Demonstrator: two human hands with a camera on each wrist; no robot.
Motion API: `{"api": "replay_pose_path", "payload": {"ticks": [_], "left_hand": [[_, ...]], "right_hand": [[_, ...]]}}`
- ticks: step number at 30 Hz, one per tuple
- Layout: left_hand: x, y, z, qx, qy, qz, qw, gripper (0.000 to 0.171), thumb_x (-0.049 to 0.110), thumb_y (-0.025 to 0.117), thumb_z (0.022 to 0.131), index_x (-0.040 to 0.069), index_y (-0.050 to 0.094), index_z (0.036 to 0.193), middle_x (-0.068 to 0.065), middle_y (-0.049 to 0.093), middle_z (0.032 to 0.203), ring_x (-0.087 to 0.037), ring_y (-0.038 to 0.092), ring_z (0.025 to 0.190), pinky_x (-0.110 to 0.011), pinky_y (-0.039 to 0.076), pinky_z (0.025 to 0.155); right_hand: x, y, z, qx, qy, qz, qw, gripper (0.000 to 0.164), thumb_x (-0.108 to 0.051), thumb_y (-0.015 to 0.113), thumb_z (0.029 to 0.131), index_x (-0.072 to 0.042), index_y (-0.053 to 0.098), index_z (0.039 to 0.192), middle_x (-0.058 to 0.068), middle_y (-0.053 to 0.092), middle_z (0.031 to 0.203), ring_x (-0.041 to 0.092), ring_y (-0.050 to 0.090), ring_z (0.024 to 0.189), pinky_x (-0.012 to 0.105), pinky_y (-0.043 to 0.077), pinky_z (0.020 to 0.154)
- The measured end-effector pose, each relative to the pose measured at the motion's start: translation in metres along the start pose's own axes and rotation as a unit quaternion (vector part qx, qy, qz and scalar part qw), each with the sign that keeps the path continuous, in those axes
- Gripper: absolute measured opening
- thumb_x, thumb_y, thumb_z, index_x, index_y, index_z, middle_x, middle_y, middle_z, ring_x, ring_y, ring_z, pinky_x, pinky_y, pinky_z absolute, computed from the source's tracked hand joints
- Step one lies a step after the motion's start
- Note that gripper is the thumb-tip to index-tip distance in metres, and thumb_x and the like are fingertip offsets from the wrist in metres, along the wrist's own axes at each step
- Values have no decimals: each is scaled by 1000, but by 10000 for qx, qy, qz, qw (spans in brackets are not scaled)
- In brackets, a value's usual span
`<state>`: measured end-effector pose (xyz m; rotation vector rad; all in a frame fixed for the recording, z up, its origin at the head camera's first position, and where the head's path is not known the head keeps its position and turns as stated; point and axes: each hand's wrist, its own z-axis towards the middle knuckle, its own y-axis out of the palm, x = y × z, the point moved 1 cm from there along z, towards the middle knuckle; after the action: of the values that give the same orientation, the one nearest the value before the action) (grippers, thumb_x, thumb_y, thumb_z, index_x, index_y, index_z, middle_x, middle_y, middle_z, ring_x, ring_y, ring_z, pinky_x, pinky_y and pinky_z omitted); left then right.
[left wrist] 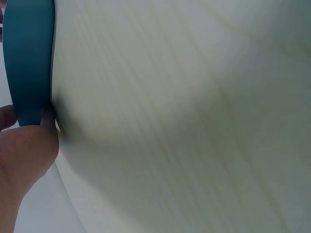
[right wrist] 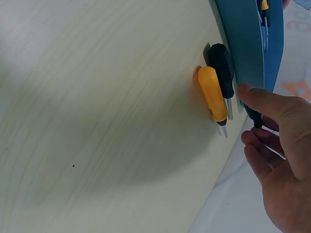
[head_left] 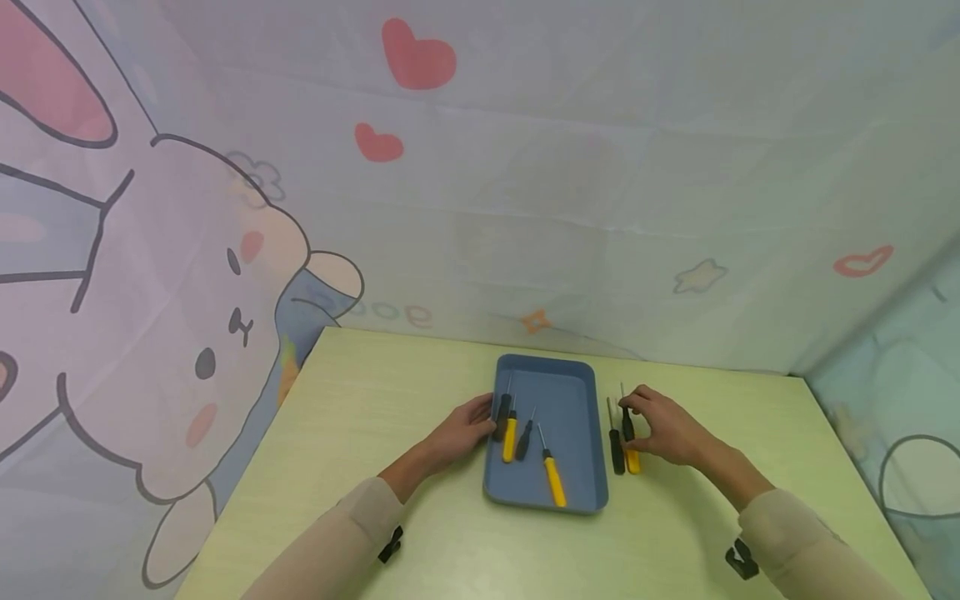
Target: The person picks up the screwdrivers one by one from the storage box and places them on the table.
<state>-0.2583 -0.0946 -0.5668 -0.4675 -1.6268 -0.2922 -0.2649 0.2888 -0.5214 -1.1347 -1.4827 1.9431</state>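
A blue-grey tray lies on the table, with two yellow-handled screwdrivers and two dark-handled screwdrivers in it. My left hand grips the tray's left wall, thumb and fingers on either side of it. To the right of the tray, my right hand pinches a black-handled screwdriver between thumb and fingers. Below it, a yellow-handled screwdriver and another black-handled screwdriver lie side by side on the table, near the tray's right wall.
The pale wood-grain table backs onto a printed cloth with hearts and a rabbit. Black clips or straps show near each forearm.
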Motion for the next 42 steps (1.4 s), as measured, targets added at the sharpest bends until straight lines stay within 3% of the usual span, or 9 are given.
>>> {"api": "replay_pose_path", "payload": {"ticks": [42], "left_hand": [[-4, 0, 2, 48, -15, -46, 10000, 61, 2, 46, 110, -6, 22, 165, -25, 27, 170, -39, 26, 158, -50, 27, 128]], "right_hand": [[18, 3, -23, -529, 346, -44, 9980, 62, -14, 95, 78, 8, 66, 128, 16, 63, 120, 34, 66, 105, 54, 58, 92]]}}
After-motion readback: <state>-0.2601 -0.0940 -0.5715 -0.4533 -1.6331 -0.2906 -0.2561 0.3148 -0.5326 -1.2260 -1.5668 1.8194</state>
